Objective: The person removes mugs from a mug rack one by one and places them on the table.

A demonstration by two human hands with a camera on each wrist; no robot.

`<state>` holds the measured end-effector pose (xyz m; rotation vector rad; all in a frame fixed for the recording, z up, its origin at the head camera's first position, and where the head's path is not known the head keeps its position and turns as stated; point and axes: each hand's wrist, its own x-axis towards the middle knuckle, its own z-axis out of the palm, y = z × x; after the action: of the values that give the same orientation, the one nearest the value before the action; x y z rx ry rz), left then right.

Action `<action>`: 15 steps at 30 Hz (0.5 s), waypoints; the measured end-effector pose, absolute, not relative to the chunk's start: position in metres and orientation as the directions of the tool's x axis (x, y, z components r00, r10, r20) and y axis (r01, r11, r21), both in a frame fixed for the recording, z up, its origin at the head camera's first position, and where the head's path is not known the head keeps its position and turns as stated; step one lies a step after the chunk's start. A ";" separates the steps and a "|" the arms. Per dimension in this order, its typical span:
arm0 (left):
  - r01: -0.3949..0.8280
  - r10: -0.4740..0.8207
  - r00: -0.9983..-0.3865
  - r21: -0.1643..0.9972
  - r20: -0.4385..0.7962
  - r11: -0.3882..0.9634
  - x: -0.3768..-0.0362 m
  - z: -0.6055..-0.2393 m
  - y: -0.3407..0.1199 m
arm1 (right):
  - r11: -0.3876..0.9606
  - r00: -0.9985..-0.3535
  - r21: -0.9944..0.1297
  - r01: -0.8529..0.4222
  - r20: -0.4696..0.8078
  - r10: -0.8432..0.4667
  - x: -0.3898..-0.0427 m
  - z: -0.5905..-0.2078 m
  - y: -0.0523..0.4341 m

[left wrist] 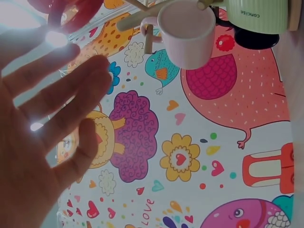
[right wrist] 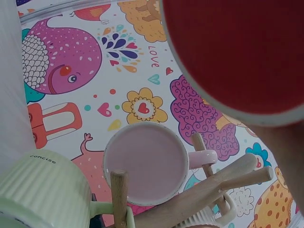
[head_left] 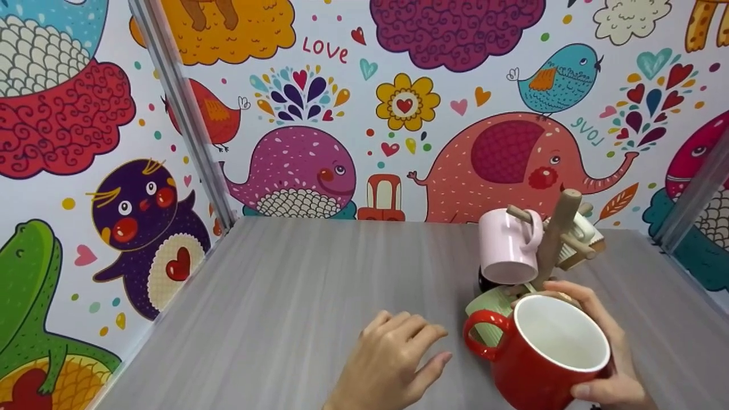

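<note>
My right hand (head_left: 615, 353) grips a red mug (head_left: 535, 370) around its side, thumb in front. The mug tilts with its white inside toward the head camera and its handle to the left. My left hand (head_left: 393, 359) hovers left of that handle, fingers loosely bent and holding nothing. Behind the red mug stands a wooden mug tree (head_left: 555, 245). On its pegs hang a pink mug (head_left: 504, 250), a ribbed light green mug (right wrist: 47, 190) and a cream ribbed mug (head_left: 581, 233) at the back. In the head view the red mug partly hides the green one.
The grey wood-grain table (head_left: 285, 296) meets patterned wall panels (head_left: 342, 114) at the back and sides. A metal corner post (head_left: 188, 114) stands at the back left. Wooden pegs (right wrist: 247, 178) stick out from the tree's trunk in several directions.
</note>
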<state>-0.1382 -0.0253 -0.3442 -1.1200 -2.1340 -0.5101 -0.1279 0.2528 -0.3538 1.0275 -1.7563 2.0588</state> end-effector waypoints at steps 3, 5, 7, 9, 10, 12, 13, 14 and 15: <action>0.831 0.580 -0.432 0.055 0.690 0.553 -0.136 -0.344 -0.023 | -0.249 -0.691 -0.749 -0.614 0.662 -0.289 -0.129 -0.354 0.252; 0.832 0.585 -0.443 0.068 0.680 0.551 -0.135 -0.343 -0.022 | -0.236 -0.697 -0.756 -0.610 0.654 -0.293 -0.129 -0.354 0.251; 0.833 0.587 -0.447 0.075 0.675 0.548 -0.135 -0.343 -0.022 | -0.221 -0.709 -0.763 -0.607 0.646 -0.284 -0.128 -0.355 0.250; 0.835 0.584 -0.451 0.088 0.674 0.543 -0.134 -0.342 -0.022 | -0.204 -0.732 -0.780 -0.592 0.626 -0.269 -0.126 -0.356 0.249; 0.836 0.582 -0.453 0.093 0.675 0.541 -0.134 -0.342 -0.022 | -0.200 -0.740 -0.785 -0.586 0.619 -0.264 -0.126 -0.356 0.248; 0.836 0.581 -0.452 0.096 0.677 0.540 -0.134 -0.342 -0.021 | -0.180 -0.771 -0.809 -0.560 0.588 -0.242 -0.124 -0.356 0.246; 0.837 0.580 -0.451 0.096 0.678 0.539 -0.133 -0.342 -0.021 | -0.177 -0.780 -0.816 -0.551 0.578 -0.239 -0.124 -0.356 0.245; 0.837 0.579 -0.452 0.098 0.679 0.538 -0.133 -0.342 -0.021 | -0.176 -0.784 -0.819 -0.546 0.574 -0.238 -0.123 -0.356 0.245; 0.837 0.579 -0.451 0.098 0.679 0.538 -0.133 -0.342 -0.020 | -0.178 -0.785 -0.821 -0.543 0.571 -0.239 -0.123 -0.355 0.244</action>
<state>-0.1333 -0.0201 -0.3419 -1.1409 -2.1884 -0.5718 -0.1230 0.2441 -0.3555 0.9103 -1.8594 2.0664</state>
